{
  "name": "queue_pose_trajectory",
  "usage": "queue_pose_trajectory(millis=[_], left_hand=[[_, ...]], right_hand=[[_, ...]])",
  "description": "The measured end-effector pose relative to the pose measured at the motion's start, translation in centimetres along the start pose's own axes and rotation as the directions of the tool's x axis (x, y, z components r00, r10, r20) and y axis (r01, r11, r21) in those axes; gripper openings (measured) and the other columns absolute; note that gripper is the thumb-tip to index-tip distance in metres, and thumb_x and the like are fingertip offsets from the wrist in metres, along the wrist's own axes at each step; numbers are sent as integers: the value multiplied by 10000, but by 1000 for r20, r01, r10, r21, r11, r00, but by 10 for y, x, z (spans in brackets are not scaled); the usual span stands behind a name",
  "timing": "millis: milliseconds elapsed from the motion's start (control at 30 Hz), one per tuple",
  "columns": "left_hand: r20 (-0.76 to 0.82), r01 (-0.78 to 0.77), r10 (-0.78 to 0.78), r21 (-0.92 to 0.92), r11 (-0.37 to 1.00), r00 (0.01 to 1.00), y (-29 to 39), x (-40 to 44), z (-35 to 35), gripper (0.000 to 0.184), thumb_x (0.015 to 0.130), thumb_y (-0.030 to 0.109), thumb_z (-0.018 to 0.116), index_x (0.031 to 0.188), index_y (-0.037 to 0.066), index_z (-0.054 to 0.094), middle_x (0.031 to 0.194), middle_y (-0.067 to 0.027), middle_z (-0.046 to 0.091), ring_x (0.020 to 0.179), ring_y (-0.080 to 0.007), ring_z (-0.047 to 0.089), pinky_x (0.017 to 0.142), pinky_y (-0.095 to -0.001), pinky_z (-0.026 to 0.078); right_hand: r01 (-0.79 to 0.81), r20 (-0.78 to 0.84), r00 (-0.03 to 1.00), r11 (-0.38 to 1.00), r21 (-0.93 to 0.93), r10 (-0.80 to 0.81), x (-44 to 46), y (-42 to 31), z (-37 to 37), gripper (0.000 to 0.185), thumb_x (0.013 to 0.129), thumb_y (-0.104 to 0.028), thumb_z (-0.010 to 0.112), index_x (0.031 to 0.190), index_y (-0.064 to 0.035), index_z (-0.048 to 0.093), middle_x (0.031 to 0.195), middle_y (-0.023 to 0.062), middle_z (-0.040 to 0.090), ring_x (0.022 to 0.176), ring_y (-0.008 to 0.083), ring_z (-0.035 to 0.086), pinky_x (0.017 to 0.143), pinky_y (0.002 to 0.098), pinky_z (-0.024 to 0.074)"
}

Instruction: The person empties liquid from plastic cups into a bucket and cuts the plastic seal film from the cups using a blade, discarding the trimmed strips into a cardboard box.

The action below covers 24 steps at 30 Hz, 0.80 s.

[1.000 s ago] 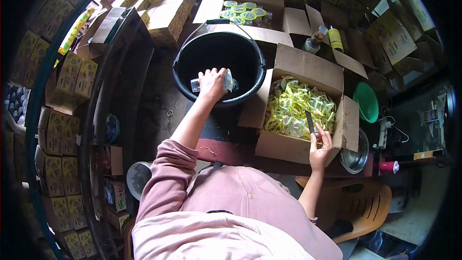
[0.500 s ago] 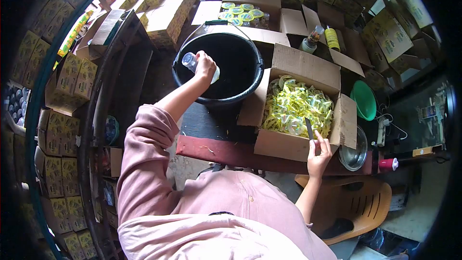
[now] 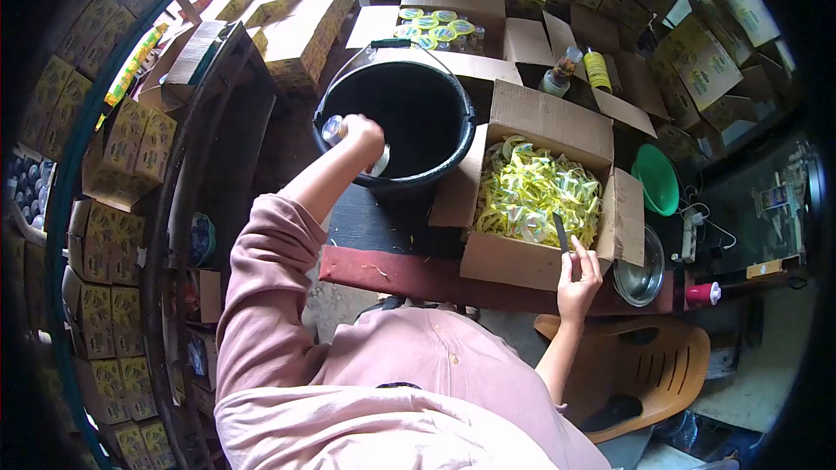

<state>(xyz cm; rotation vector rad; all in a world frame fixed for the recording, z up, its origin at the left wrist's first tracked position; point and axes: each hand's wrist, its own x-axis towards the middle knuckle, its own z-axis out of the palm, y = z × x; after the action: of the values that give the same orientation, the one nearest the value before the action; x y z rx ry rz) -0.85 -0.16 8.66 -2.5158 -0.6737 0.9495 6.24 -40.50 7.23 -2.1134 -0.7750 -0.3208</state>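
Note:
Over the near-left rim of a black bucket (image 3: pixel 418 176), my left hand (image 3: pixel 362 139) is closed around a small clear bottle (image 3: pixel 332 130). The bottle is tilted, with one end showing left of my fingers and a pale part below them; its middle is hidden by the hand. My right hand (image 3: pixel 578 285) pinches a dark, narrow knife (image 3: pixel 560 231), blade pointing up and away. That blade lies over a cardboard box (image 3: pixel 514 263) filled with crumpled yellow and clear plastic labels (image 3: pixel 538 191).
Behind the bucket, an open carton (image 3: pixel 457 0) holds several yellow-topped containers (image 3: pixel 427 23). A green bowl (image 3: pixel 656 179) and a glass bowl (image 3: pixel 640 274) sit right of the label box. An orange chair (image 3: pixel 653 374) stands at lower right; stacked cartons (image 3: pixel 113 313) line the left.
My left hand has shifted slightly left and down with the bottle, turning it at the bucket's rim. My right hand and the knife have barely moved.

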Motion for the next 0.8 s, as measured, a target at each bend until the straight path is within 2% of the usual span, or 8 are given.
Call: queue_pose_trajectory(millis=[33,200,233,300,433,567,667,800], left_hand=[[229,0,13,-54,999,973,2,-2,-4,649,514,429,789,1056,131,594,1085,-60,576,940,-254,581,766,-413,456],[-376,27,-64,-102,994,924,-1,3,-1,528,498,387,785,938,131,644,981,-61,624,892,-204,602,728,-357,466],[8,3,-2,-111,994,1000,-2,3,-12,551,506,423,771,952,127,640,995,-67,619,906,-206,599,737,-356,464],[225,-19,46,-121,992,973,4,1,-9,555,518,449,756,948,117,639,984,-67,623,893,-209,603,741,-356,468],[-301,66,-149,-267,961,942,2,-4,-5,632,522,488,753,1004,100,626,1016,-62,619,912,-223,603,787,-357,469],[211,49,-21,-128,991,977,3,3,-7,557,535,418,766,957,86,620,1015,-91,600,908,-236,599,774,-394,471],[-344,84,-192,-305,949,919,6,4,4,684,549,492,743,1065,72,588,1129,-82,558,986,-249,566,816,-404,450],[299,72,-31,-126,989,954,7,-7,-13,614,550,491,730,998,90,609,1046,-73,597,936,-243,587,773,-390,452]], right_hand=[[-2,0,1000,1000,1,2,1,-1,-1,297,739,40,584,1022,-47,601,671,76,461,593,178,494,558,298,418],[10,-2,1000,1000,-21,-10,2,-2,-4,300,734,39,588,1019,-53,604,673,77,464,591,188,493,564,306,419],[8,-3,1000,1000,-17,-9,2,-1,-4,302,734,39,587,1021,-53,603,672,78,464,591,189,492,566,307,419],[5,-7,1000,1000,-14,-5,1,-1,-5,306,734,40,586,1025,-53,601,671,80,463,592,191,490,571,309,418],[2,-26,1000,1000,-10,-2,-2,-1,-10,305,739,32,587,1032,-51,597,670,76,465,597,185,487,573,302,415],[-39,-48,998,999,28,40,-5,5,-13,295,747,25,585,1033,-44,594,677,65,472,604,166,484,576,285,413],[-53,-75,995,995,82,59,-6,6,-12,291,751,22,584,1035,-41,592,682,55,475,606,150,480,577,273,412],[-49,-92,994,993,111,59,-4,5,-12,290,753,20,583,1036,-43,591,684,43,473,605,129,474,570,252,405]])
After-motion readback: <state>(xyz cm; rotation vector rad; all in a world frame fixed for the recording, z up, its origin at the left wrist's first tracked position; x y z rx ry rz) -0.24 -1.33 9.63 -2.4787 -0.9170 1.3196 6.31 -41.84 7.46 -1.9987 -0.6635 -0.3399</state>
